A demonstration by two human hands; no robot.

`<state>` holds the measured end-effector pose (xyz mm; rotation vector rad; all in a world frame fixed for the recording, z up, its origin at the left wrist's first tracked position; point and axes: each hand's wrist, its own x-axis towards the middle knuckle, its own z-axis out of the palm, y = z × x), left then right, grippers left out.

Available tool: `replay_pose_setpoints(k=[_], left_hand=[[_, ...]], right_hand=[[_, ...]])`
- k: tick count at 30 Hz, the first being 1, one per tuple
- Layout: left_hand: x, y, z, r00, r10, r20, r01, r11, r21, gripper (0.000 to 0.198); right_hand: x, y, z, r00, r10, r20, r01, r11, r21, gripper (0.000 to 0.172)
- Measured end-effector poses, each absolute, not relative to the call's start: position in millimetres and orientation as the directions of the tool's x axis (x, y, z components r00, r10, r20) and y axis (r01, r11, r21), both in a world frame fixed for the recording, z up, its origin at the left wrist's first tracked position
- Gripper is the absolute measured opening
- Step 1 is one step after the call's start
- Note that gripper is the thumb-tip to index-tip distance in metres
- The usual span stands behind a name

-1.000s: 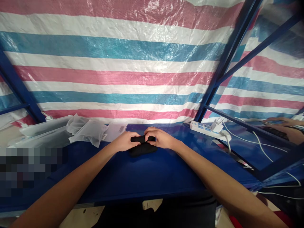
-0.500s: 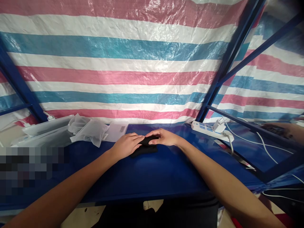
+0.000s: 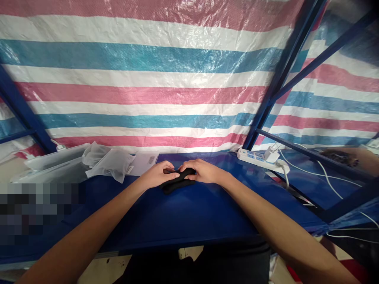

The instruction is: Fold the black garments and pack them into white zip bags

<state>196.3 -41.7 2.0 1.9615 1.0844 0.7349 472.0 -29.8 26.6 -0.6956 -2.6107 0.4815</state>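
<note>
Now L hand [image 3: 156, 176] & R hand [image 3: 202, 172] fingers grip black cloth [image 3: 177, 184]; white bags [image 3: 111, 163] nearby, contents unclear.

Looking straight at a striped tarpaulin [image 3: 148, 79] stretched across the back as a wall, with bands of pink, white and teal, glossy and crinkled under soft, even light. More of the same sheeting off to the right, behind a slanting blue steel post [image 3: 282, 75] and a diagonal brace [image 3: 328, 53]. Another blue post [image 3: 20, 106] leaning in at the left. Down below, a deep blue tabletop [image 3: 183, 225], shiny, catching the stripes near its far edge. At the back right corner, a white power strip [image 3: 251, 157] with a plug in it and white cables [image 3: 322, 175] trailing away right. Under the front edge, a glimpse of pale, speckled floor [image 3: 103, 272].
</note>
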Motion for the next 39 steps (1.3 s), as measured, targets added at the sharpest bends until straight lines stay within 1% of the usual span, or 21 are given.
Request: replay_pose_setpoints(k=[2, 3, 5, 7, 9, 12, 14, 16, 18, 20, 22, 25, 27, 29, 32, 34, 36, 39], left_hand=[[195.1, -39.6, 2.4, 0.527, 0.849, 0.038, 0.441, -0.312, 0.841, 0.055], [194.2, -39.4, 3.2, 0.554, 0.832, 0.019, 0.455, -0.322, 0.83, 0.054], [192.9, -40.3, 5.1, 0.581, 0.814, 0.012, 0.484, -0.357, 0.799, 0.051], [192.7, -42.1, 6.5, 0.573, 0.819, 0.022, 0.508, -0.377, 0.774, 0.049], [194.0, -44.7, 7.8, 0.56, 0.828, 0.036, 0.533, -0.392, 0.75, 0.049], [198.1, -51.9, 11.8, 0.556, 0.83, 0.044, 0.572, -0.42, 0.704, 0.045], [201.6, -59.0, 16.1, 0.551, 0.833, 0.045, 0.606, -0.436, 0.666, 0.043], [205.1, -66.7, 19.4, 0.532, 0.844, 0.066, 0.641, -0.452, 0.62, 0.041], [208.1, -73.2, 19.6, 0.505, 0.858, 0.094, 0.67, -0.458, 0.585, 0.041], [210.5, -77.6, 16.3, 0.496, 0.864, 0.092, 0.687, -0.455, 0.567, 0.041], [212.4, -79.6, 11.6, 0.511, 0.856, 0.071, 0.698, -0.462, 0.547, 0.036], [213.7, -78.9, 8.4, 0.493, 0.864, 0.105, 0.725, -0.474, 0.5, 0.027], [213.0, -76.3, 10.4, 0.443, 0.888, 0.124, 0.733, -0.438, 0.52, 0.027], [210.6, -72.4, 14.1, 0.41, 0.903, 0.127, 0.709, -0.403, 0.579, 0.033], [205.0, -65.9, 18.1, 0.425, 0.896, 0.13, 0.612, -0.39, 0.688, 0.041], [201.3, -62.2, 18.2, 0.446, 0.89, 0.089, 0.543, -0.349, 0.764, 0.044], [198.8, -59.2, 16.9, 0.459, 0.887, 0.048, 0.507, -0.306, 0.806, 0.046], [197.2, -54.6, 13.8, 0.477, 0.878, 0.044, 0.501, -0.313, 0.807, 0.05]], right_hand=[[472.1, -27.4, 23.5, -0.801, 0.52, 0.296, 0.356, 0.812, -0.463, 0.037], [472.6, -25.4, 21.3, -0.797, 0.529, 0.291, 0.337, 0.79, -0.513, 0.038], [473.9, -20.9, 16.5, -0.788, 0.573, 0.226, 0.312, 0.688, -0.655, 0.039], [475.0, -17.4, 12.6, -0.787, 0.605, 0.121, 0.3, 0.545, -0.783, 0.039], [475.4, -16.0, 10.9, -0.784, 0.616, 0.068, 0.278, 0.448, -0.85, 0.041], [474.8, -18.7, 13.8, -0.757, 0.653, 0.018, 0.312, 0.385, -0.869, 0.051], [474.1, -22.4, 18.1, -0.733, 0.678, -0.055, 0.392, 0.356, -0.848, 0.059], [473.1, -26.2, 21.9, -0.724, 0.683, -0.1, 0.448, 0.355, -0.82, 0.059], [471.8, -29.3, 23.4, -0.73, 0.68, -0.07, 0.45, 0.401, -0.798, 0.058], [470.4, -31.0, 22.3, -0.749, 0.663, -0.002, 0.414, 0.465, -0.783, 0.057], [469.5, -31.3, 19.6, -0.767, 0.638, 0.067, 0.358, 0.512, -0.781, 0.058], [469.2, -29.7, 16.3, -0.763, 0.631, 0.142, 0.268, 0.508, -0.818, 0.059], [469.0, -28.8, 15.7, -0.731, 0.655, 0.193, 0.219, 0.493, -0.842, 0.059], [468.1, -29.2, 15.7, -0.696, 0.682, 0.225, 0.156, 0.449, -0.88, 0.06], [464.9, -31.5, 15.2, -0.68, 0.701, 0.216, 0.007, 0.301, -0.953, 0.061], [462.5, -32.7, 14.3, -0.678, 0.706, 0.207, -0.073, 0.215, -0.974, 0.061], [461.0, -32.9, 14.0, -0.677, 0.71, 0.194, -0.091, 0.18, -0.979, 0.061], [460.9, -31.4, 15.5, -0.704, 0.696, 0.141, -0.051, 0.148, -0.988, 0.066]])
